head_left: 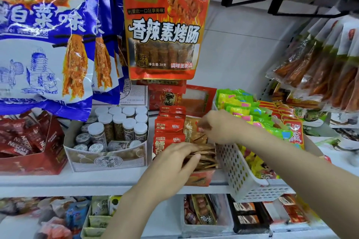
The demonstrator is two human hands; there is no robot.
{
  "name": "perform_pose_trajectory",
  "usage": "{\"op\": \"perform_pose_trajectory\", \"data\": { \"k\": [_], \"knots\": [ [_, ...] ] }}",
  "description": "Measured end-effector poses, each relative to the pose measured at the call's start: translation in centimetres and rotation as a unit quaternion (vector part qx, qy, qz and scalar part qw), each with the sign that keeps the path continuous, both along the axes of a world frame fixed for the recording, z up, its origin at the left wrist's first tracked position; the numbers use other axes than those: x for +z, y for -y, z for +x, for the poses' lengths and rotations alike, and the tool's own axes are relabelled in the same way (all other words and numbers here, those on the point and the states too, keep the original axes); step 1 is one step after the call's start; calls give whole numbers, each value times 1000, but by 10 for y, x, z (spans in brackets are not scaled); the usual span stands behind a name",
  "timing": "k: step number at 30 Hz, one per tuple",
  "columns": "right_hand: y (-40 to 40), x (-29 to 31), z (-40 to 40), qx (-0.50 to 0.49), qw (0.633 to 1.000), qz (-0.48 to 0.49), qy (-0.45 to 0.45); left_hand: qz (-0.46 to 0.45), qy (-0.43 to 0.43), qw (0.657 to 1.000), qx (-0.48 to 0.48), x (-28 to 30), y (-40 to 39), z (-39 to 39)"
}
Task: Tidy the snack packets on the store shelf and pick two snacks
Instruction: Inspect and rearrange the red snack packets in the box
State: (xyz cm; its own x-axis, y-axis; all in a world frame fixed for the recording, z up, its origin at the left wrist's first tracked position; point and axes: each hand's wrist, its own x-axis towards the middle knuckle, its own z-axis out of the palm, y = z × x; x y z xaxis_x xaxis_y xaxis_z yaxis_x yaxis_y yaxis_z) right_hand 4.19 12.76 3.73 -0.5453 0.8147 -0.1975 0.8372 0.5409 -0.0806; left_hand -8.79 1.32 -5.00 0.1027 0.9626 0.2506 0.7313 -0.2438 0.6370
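A display box in the middle of the shelf holds a row of red snack packets [169, 125] on its left and a row of tan-orange snack packets [206, 154] on its right. My left hand [174, 159] lies over the front of the tan-orange row, fingers straight and touching the packet tops. My right hand [217, 128] reaches to the back of that row and pinches the top edge of a tan-orange packet [191, 126] that stands upright.
A white perforated basket [239, 172] of green and yellow packets stands right of the box. A box of white-capped jars [114, 126] and a red Nescafe carton [29, 141] stand to the left. Large red [163, 25] and blue packets [44, 40] hang above from hooks. The shelf edge [77, 184] runs below.
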Motion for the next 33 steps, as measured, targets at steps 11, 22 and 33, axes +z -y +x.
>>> {"op": "perform_pose_trajectory", "data": {
  "k": [11,22,33],
  "knots": [
    [-20,-34,-20,-43,995,88,28,1,30,999,-13,-1,0,-8],
    [-4,-23,-16,-35,977,203,62,9,41,999,3,-2,2,-7],
    [-12,-23,-15,-50,989,134,39,-3,47,999,1,-2,3,-11]
  ]
}}
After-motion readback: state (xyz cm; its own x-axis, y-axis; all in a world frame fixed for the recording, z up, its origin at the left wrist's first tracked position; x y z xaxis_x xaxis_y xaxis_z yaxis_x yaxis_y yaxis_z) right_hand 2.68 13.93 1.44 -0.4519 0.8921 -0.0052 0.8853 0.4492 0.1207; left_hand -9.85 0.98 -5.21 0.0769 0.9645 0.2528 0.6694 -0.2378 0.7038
